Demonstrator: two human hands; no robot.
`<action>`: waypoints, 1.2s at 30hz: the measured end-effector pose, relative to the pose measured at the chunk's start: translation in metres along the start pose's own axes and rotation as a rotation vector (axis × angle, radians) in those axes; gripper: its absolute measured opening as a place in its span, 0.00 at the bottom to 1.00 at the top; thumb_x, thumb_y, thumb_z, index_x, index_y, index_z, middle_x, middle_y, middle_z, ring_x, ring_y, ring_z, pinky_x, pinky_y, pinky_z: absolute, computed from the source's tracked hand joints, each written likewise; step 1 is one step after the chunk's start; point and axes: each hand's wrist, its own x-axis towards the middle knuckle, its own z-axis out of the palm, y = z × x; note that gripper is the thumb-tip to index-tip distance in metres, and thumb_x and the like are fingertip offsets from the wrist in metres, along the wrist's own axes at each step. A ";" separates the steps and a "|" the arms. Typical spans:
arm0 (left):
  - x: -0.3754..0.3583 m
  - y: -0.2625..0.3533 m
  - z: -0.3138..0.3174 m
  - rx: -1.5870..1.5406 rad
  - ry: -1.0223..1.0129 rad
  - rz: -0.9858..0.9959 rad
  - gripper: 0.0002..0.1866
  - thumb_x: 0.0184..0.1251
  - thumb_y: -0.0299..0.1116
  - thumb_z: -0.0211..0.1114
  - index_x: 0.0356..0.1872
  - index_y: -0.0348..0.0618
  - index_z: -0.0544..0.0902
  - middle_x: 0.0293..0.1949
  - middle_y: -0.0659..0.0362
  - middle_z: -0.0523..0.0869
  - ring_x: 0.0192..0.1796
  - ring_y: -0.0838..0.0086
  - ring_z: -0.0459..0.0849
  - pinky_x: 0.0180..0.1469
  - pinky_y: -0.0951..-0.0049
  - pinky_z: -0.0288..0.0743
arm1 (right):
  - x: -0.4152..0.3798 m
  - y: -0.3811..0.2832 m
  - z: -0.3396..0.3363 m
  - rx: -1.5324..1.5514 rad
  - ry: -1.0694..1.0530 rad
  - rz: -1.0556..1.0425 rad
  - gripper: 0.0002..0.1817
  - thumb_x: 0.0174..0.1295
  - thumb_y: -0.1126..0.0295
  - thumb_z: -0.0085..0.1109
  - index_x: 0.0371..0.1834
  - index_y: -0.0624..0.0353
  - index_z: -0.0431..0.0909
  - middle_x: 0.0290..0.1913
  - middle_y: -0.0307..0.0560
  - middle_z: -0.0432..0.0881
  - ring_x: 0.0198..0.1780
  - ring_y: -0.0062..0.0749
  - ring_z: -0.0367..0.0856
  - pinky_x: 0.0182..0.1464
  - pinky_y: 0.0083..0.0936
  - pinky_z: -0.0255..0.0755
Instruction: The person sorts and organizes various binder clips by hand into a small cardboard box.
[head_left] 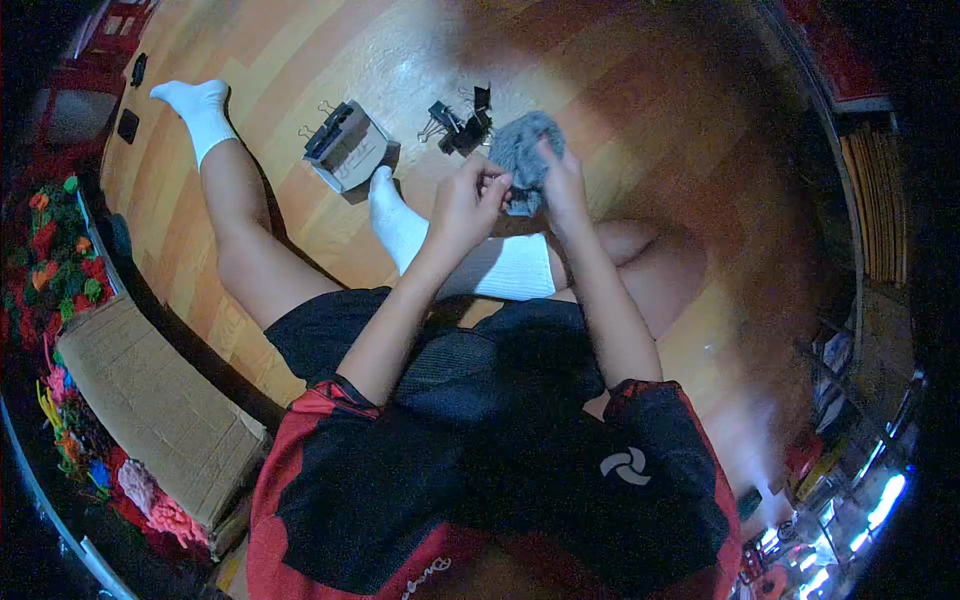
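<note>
A crumpled grey cloth [516,150] is up in front of my crossed leg, between my two hands. My left hand [472,203] is closed, its fingertips pinching at the cloth's lower left edge. From the right side, my right hand [564,186] grips the same cloth, thumb over its face and the other fingers partly hidden behind it. Just beyond and to the left of the cloth lie several black binder clips [460,125] in a loose pile on the floor. A whitish box [359,165] stands farther left, with black binder clips [328,130] along its edge.
My white-socked feet rest on the wooden floor [320,70], one near the box. A cardboard piece [160,400] and colourful fuzzy flowers [65,255] are along the left. A stack of brown sheets [876,205] stands at the right edge. Small dark objects [128,126] lie far left.
</note>
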 end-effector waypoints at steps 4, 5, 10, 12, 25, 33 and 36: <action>-0.001 0.002 -0.011 -0.322 0.064 0.000 0.06 0.59 0.26 0.54 0.31 0.33 0.72 0.22 0.58 0.77 0.23 0.80 0.76 0.25 0.82 0.71 | 0.016 -0.003 -0.018 0.580 -0.026 0.188 0.16 0.60 0.61 0.45 0.47 0.60 0.68 0.44 0.43 0.75 0.43 0.30 0.73 0.48 0.26 0.66; -0.001 0.003 -0.015 -0.322 0.068 0.000 0.06 0.59 0.26 0.54 0.31 0.33 0.72 0.22 0.58 0.77 0.23 0.80 0.76 0.25 0.82 0.71 | 0.017 -0.007 -0.020 0.726 -0.082 0.191 0.17 0.60 0.60 0.45 0.47 0.60 0.68 0.44 0.43 0.75 0.44 0.31 0.73 0.49 0.27 0.65; 0.000 0.008 -0.023 -0.354 0.150 0.002 0.05 0.59 0.26 0.55 0.32 0.34 0.72 0.23 0.58 0.77 0.24 0.81 0.76 0.27 0.83 0.72 | 0.005 -0.021 -0.011 0.636 -0.144 0.278 0.20 0.60 0.58 0.43 0.49 0.60 0.66 0.48 0.45 0.72 0.50 0.34 0.70 0.54 0.32 0.62; 0.000 0.008 -0.021 -0.361 0.164 0.004 0.05 0.59 0.26 0.55 0.31 0.34 0.72 0.23 0.58 0.77 0.24 0.81 0.76 0.27 0.83 0.72 | 0.003 -0.021 -0.008 0.738 -0.212 0.369 0.18 0.58 0.62 0.48 0.48 0.60 0.67 0.46 0.46 0.74 0.47 0.33 0.72 0.52 0.30 0.64; 0.000 0.000 -0.024 0.187 0.100 0.092 0.04 0.52 0.25 0.54 0.26 0.34 0.73 0.17 0.59 0.77 0.21 0.80 0.75 0.23 0.78 0.67 | -0.011 -0.013 0.000 0.085 -0.276 0.124 0.12 0.51 0.72 0.57 0.39 0.64 0.72 0.35 0.42 0.78 0.35 0.23 0.76 0.40 0.21 0.70; 0.000 0.005 -0.018 0.070 -0.013 -0.012 0.06 0.54 0.28 0.58 0.28 0.35 0.75 0.18 0.60 0.78 0.20 0.81 0.75 0.23 0.80 0.67 | -0.013 -0.008 0.006 -0.101 -0.120 -0.052 0.10 0.51 0.70 0.58 0.33 0.66 0.76 0.30 0.42 0.79 0.30 0.19 0.74 0.32 0.17 0.69; -0.001 0.001 -0.012 -0.133 -0.085 -0.127 0.07 0.56 0.29 0.58 0.29 0.35 0.75 0.18 0.60 0.78 0.20 0.83 0.74 0.22 0.83 0.67 | -0.015 -0.007 0.007 -0.096 -0.065 -0.220 0.08 0.51 0.71 0.58 0.30 0.66 0.77 0.28 0.38 0.79 0.28 0.16 0.73 0.30 0.17 0.68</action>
